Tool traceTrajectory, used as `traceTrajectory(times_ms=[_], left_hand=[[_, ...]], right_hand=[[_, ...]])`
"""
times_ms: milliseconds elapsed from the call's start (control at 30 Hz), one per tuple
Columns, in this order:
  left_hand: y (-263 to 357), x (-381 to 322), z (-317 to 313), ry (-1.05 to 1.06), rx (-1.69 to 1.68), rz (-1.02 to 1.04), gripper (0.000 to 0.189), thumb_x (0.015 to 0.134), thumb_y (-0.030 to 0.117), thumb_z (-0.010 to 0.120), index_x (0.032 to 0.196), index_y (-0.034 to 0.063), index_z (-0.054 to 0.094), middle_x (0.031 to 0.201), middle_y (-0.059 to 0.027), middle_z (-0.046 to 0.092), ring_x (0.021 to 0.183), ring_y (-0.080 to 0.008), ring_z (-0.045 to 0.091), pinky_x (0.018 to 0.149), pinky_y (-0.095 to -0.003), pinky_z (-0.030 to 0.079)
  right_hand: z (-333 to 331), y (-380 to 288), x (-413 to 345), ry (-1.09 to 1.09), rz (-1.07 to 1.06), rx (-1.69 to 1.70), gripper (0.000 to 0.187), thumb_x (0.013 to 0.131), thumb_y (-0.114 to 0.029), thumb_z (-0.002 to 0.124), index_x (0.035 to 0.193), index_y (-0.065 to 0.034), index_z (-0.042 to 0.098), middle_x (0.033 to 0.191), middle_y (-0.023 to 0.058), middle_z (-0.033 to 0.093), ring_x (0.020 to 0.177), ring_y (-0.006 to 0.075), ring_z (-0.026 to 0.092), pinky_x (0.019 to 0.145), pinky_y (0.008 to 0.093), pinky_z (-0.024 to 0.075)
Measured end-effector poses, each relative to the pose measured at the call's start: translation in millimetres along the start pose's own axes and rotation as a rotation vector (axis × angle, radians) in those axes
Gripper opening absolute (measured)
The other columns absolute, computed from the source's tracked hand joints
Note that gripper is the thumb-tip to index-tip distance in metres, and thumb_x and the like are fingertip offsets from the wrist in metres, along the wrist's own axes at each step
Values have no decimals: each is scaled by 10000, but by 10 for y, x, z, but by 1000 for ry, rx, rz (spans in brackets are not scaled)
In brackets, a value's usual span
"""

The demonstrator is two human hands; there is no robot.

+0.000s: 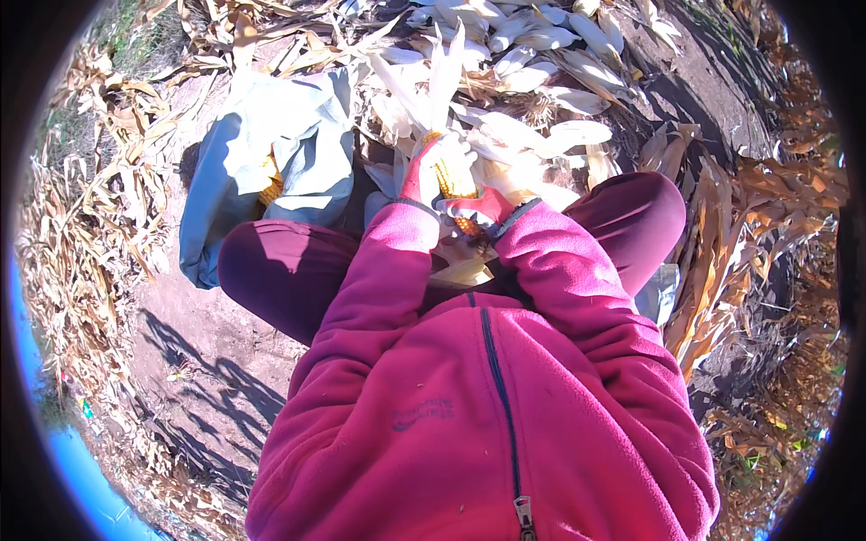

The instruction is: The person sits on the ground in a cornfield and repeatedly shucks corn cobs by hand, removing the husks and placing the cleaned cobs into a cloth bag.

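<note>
Both hands wear red and pale work gloves and meet in front of my crossed legs. Between them is an ear of corn (pixel 444 179) with bare yellow kernels, tilted with its lower end towards me. Pale husk leaves (pixel 443 78) rise beyond its far end. My left hand (pixel 421 174) grips the upper part from the left side. My right hand (pixel 488 205) wraps round the lower part, hiding some kernels. Strong sunlight washes out the glove fingers. A loose husk piece (pixel 463 272) lies in my lap below the hands.
A pale sack (pixel 308 162) lies open at my left knee, with yellow corn (pixel 272 188) showing in its mouth. Unhusked ears (pixel 528 34) and loose husks (pixel 534 138) are heaped ahead. Dry corn stalks (pixel 717 243) lie on the right, and more leaves (pixel 101 169) on the left.
</note>
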State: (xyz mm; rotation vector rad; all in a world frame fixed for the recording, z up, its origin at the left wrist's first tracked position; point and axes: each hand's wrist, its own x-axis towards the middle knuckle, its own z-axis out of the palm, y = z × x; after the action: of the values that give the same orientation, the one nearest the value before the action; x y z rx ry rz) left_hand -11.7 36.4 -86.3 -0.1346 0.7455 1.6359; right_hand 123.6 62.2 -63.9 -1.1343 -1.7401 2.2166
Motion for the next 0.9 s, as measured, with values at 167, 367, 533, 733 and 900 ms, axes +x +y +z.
traceTrajectory(times_ms=[167, 367, 533, 733, 900], left_hand=[[-29, 33, -44, 133, 400, 19, 335, 775, 176, 715, 1051, 35, 587, 893, -71, 637, 798, -193, 635, 699, -324, 513], [-32, 106, -176, 162, 545, 113, 339, 726, 83, 734, 1026, 36, 582, 878, -50, 627, 781, -163, 620, 689, -282, 494], [-79, 126, -342, 126, 1190, 346, 648, 601, 153, 820, 1155, 37, 504, 991, -102, 627, 895, -226, 615, 792, -331, 491], [-140, 98, -262, 160, 1491, 369, 802, 526, 279, 862, 1193, 38, 489, 1046, -123, 625, 930, -200, 610, 821, -336, 482], [-151, 144, -352, 116, 1353, 388, 549, 716, 247, 729, 1172, 40, 504, 1019, -102, 622, 880, -175, 607, 779, -316, 491]], right_hand=[[41, 65, -61, 203, 70, -369, 703, 615, -451, 769, 1047, 58, 546, 881, 194, 645, 738, 279, 651, 638, 372, 513], [-157, 334, 98, 354, -60, -561, 633, 717, -338, 753, 1159, 29, 489, 979, 174, 639, 860, 219, 643, 785, 330, 508], [-435, -155, 21, 573, -419, 7, 680, 729, -278, 745, 1249, 37, 441, 1070, 185, 601, 1002, 218, 599, 865, 328, 482], [-414, -417, -230, 715, -759, -295, 570, 727, -220, 732, 1219, -37, 511, 1156, 128, 581, 1105, 285, 538, 971, 360, 413], [-363, -413, -241, 364, -911, -525, 287, 765, -171, 640, 1045, -104, 638, 1070, 86, 632, 1082, 294, 555, 952, 403, 422]])
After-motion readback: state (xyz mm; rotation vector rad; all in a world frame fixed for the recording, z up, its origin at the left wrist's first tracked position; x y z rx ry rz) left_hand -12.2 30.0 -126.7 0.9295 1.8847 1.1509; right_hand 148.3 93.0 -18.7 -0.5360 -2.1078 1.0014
